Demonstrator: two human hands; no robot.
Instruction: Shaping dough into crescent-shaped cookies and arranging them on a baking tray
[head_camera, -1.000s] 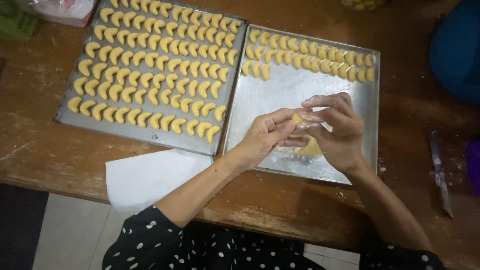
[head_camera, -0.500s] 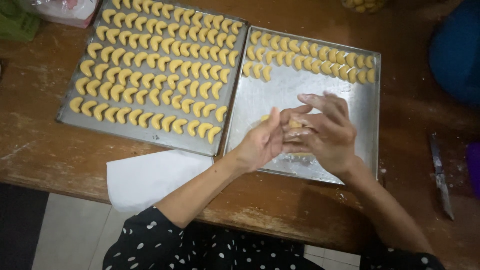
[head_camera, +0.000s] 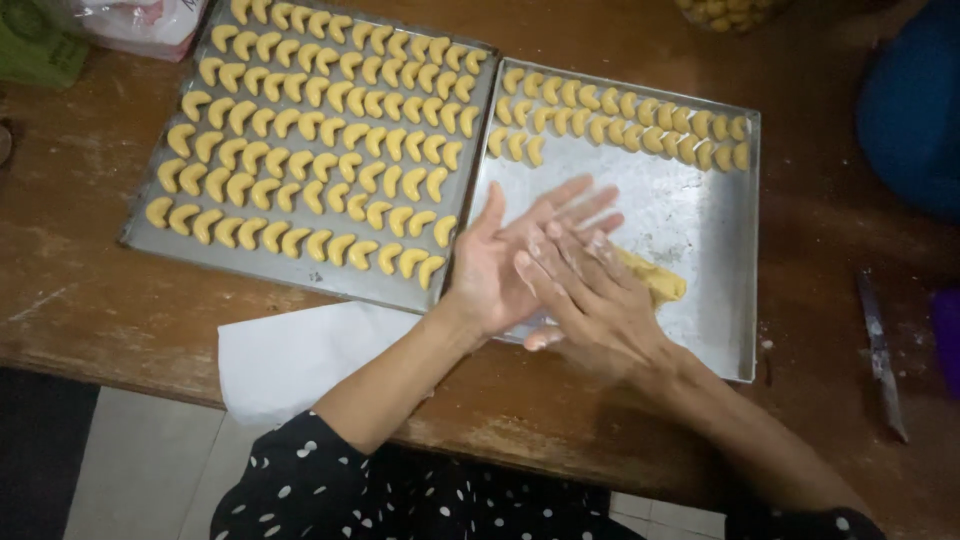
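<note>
Left hand (head_camera: 500, 265) open, palm up; right hand (head_camera: 590, 295) laid flat across it (fingers extended, floury), forearms converging.

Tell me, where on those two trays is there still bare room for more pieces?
The right tray has bare metal below its top rows of crescent cookies, right of the hands and the dough lump. The left tray is packed nearly edge to edge, with only a thin bare strip along its near rim.
</note>
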